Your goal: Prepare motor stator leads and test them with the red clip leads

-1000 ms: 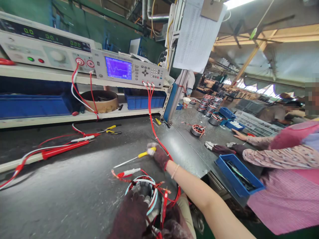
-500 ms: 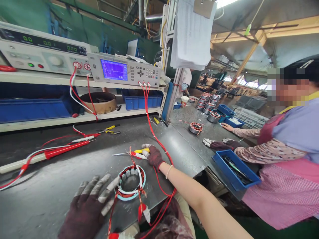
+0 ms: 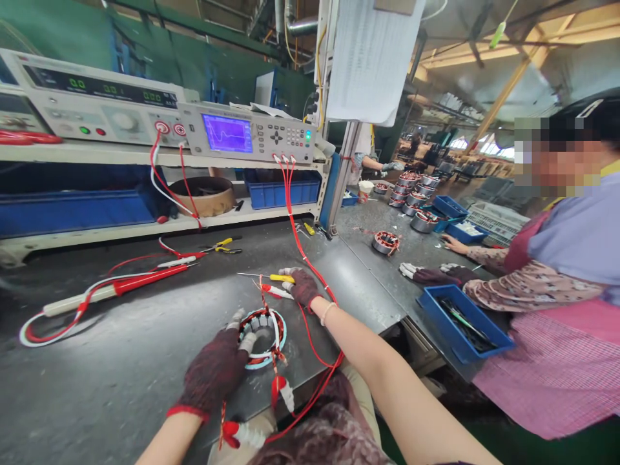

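A motor stator with copper windings and a pale blue rim lies on the dark bench. My left hand, in a dark glove with grey fingertips, grips its left side, thumb at the inner edge. My right hand, also gloved, holds a screwdriver by its yellow handle just beyond the stator, blade pointing left. Under that hand lies a red-and-white clip at a twisted lead. Two more leads run to a second clip and a third clip at the front edge.
Behind stand a tester with a lit blue screen and another meter. Red test probes and yellow-handled pliers lie left. At right are a co-worker's gloved hand, a blue bin and stacked stators.
My left hand has gone from lying spread beside the stator to gripping its left side. The screwdriver has lifted slightly off the clip in my right hand. The view has shifted a little.
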Motion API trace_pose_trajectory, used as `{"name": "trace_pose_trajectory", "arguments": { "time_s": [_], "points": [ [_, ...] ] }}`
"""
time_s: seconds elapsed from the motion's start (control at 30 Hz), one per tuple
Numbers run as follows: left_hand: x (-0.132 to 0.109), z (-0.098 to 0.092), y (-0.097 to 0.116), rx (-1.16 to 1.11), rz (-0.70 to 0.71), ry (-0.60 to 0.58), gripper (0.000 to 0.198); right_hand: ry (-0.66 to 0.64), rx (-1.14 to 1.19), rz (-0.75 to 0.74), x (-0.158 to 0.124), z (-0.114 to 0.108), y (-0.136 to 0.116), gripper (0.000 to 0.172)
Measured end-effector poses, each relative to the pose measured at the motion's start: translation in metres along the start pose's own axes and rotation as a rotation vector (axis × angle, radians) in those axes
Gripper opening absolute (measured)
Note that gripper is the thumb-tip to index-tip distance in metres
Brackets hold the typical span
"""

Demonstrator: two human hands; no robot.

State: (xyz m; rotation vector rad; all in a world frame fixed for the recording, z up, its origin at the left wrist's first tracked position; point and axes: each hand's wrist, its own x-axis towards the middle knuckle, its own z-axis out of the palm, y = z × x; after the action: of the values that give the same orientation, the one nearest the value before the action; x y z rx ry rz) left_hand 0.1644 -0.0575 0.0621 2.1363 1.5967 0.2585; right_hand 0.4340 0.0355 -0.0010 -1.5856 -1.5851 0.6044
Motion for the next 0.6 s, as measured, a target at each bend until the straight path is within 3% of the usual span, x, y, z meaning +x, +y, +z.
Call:
{"name": "trace_pose_trajectory", "arguments": {
  "time_s": [0.17,0.37,0.6],
  "points": [
    [0.013,-0.004,-0.012,0.020,0.090,-0.135,0.070,-0.022,0.058,-0.020,-0.011,-0.020,-0.004,0.026],
    [0.010,-0.007,-0.018,-0.099,0.212,-0.173,0.070,0.137,0.195,-0.049,-0.035,-0.039,-0.013,0.019],
    [0.000,0.001,-0.019,-0.143,0.217,-0.102,0.066,-0.122,0.206,-0.043,-0.060,-0.032,-0.033,0.049]
  ]
}}
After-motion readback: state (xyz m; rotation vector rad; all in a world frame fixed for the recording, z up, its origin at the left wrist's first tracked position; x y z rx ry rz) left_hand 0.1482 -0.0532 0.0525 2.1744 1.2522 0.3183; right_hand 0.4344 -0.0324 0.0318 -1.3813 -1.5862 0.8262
